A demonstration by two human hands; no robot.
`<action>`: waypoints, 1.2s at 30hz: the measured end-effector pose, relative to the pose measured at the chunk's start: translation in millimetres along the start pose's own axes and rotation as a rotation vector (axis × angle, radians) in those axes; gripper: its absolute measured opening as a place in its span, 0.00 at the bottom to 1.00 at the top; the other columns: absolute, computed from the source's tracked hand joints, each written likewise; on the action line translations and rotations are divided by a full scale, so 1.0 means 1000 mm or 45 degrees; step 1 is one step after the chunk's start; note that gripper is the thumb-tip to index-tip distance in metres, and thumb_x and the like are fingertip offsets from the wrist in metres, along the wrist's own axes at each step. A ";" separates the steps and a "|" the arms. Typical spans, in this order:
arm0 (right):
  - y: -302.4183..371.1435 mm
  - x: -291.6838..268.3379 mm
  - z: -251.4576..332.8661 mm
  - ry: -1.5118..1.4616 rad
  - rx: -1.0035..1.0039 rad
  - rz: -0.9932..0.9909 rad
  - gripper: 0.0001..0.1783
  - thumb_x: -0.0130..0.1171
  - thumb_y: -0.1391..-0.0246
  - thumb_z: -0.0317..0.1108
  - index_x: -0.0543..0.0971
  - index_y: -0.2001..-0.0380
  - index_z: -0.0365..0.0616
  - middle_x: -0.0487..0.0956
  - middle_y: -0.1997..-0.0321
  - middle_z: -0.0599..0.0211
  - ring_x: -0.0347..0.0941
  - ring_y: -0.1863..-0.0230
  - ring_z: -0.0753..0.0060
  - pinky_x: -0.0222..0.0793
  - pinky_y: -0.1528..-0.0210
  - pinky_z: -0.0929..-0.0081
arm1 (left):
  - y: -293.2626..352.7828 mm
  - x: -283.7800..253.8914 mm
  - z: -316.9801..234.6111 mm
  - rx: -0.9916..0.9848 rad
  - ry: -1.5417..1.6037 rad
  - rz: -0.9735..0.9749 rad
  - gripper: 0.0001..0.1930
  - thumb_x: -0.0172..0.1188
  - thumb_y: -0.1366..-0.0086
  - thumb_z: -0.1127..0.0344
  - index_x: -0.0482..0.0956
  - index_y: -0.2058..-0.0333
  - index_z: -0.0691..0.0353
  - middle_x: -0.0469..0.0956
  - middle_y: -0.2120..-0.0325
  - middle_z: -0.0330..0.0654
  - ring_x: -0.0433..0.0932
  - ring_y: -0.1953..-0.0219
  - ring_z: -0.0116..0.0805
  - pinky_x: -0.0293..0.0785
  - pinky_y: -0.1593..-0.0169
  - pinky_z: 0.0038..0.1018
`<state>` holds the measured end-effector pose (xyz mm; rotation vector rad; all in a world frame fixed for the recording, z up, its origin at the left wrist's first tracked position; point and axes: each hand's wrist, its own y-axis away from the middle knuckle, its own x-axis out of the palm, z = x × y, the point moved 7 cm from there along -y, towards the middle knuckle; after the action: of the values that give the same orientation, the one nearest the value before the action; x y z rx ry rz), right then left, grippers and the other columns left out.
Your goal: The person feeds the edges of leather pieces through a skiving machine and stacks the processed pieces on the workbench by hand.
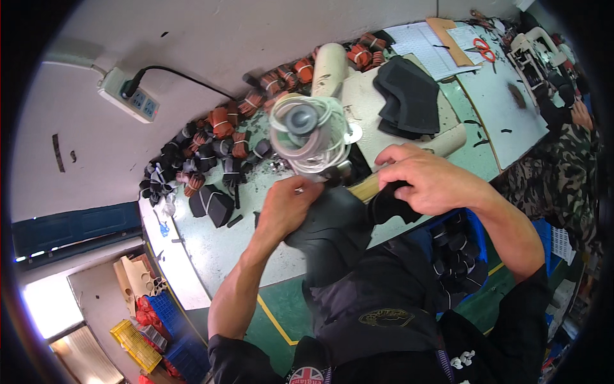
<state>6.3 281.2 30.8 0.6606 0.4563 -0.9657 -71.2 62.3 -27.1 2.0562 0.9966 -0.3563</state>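
At the front of a cream machine (361,96), my left hand (291,208) is closed on the upper left edge of dark grey sheet pieces (336,224), which droop toward my lap. Fingers of my right hand (425,179) pinch a curved black piece (391,206) beside them; whether it joins the grey pieces I cannot tell. Just above my hands, a clear round container wrapped in white cord (320,150) hides part of the machine. On the machine's flat top lies a stack of shaped black pieces (409,96).
Bundles of orange-brown and black pieces (220,121) line the table's wall side. A tied black stack (212,205) lies at left. A power strip (128,95) hangs on the wall. Below right stands a blue basket (483,240). Red scissors (484,49) and a camouflage-clad person (556,173) are farther right.
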 end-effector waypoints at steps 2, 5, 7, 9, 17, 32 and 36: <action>-0.003 -0.005 0.004 0.081 -0.062 -0.170 0.17 0.60 0.52 0.24 0.81 0.56 0.42 0.72 0.41 0.51 0.66 0.39 0.45 0.64 0.38 0.58 | -0.006 0.009 0.001 0.034 0.115 -0.008 0.18 0.63 0.34 0.51 0.87 0.62 0.62 0.83 0.75 0.47 0.79 0.71 0.30 0.75 0.61 0.30; -0.010 0.015 -0.005 0.180 0.069 -0.412 0.15 0.61 0.52 0.22 0.78 0.59 0.40 0.72 0.45 0.51 0.67 0.44 0.45 0.65 0.42 0.55 | -0.009 0.013 -0.003 -0.019 0.169 0.113 0.17 0.64 0.35 0.53 0.87 0.60 0.63 0.84 0.75 0.45 0.78 0.72 0.27 0.75 0.62 0.28; -0.010 0.019 -0.006 0.253 0.173 -0.438 0.14 0.62 0.52 0.21 0.77 0.60 0.39 0.73 0.47 0.52 0.69 0.47 0.46 0.66 0.46 0.55 | 0.004 0.009 -0.006 0.062 0.363 0.175 0.16 0.66 0.37 0.55 0.87 0.60 0.64 0.85 0.72 0.42 0.80 0.71 0.26 0.75 0.62 0.27; -0.007 0.012 -0.003 0.311 0.164 -0.557 0.13 0.61 0.51 0.21 0.76 0.59 0.37 0.73 0.56 0.54 0.69 0.52 0.45 0.66 0.51 0.54 | 0.003 0.006 0.003 0.040 0.245 0.133 0.16 0.66 0.37 0.55 0.87 0.60 0.64 0.85 0.72 0.43 0.80 0.71 0.27 0.76 0.62 0.27; -0.008 -0.005 0.001 0.029 -0.020 -0.149 0.18 0.60 0.54 0.21 0.79 0.56 0.41 0.74 0.53 0.51 0.69 0.45 0.46 0.67 0.45 0.57 | -0.008 0.006 -0.002 0.018 0.078 0.017 0.17 0.68 0.38 0.55 0.87 0.61 0.64 0.86 0.73 0.43 0.81 0.71 0.27 0.76 0.62 0.27; -0.010 -0.006 -0.002 -0.086 -0.032 -0.131 0.17 0.61 0.52 0.24 0.80 0.56 0.42 0.72 0.44 0.50 0.68 0.41 0.46 0.66 0.41 0.58 | -0.007 0.002 0.003 0.057 0.193 0.040 0.16 0.69 0.40 0.57 0.87 0.59 0.63 0.86 0.71 0.43 0.82 0.67 0.28 0.76 0.58 0.26; -0.013 0.016 -0.010 0.126 0.248 -0.335 0.20 0.61 0.52 0.24 0.77 0.52 0.41 0.75 0.51 0.48 0.69 0.45 0.44 0.67 0.45 0.53 | 0.000 0.010 -0.004 0.076 0.275 0.236 0.16 0.69 0.40 0.58 0.87 0.57 0.62 0.87 0.67 0.43 0.83 0.65 0.28 0.76 0.56 0.27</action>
<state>2.9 273.0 9.6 0.8412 0.5502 -1.2408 -65.4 71.2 -30.2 2.2562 0.9202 -0.0693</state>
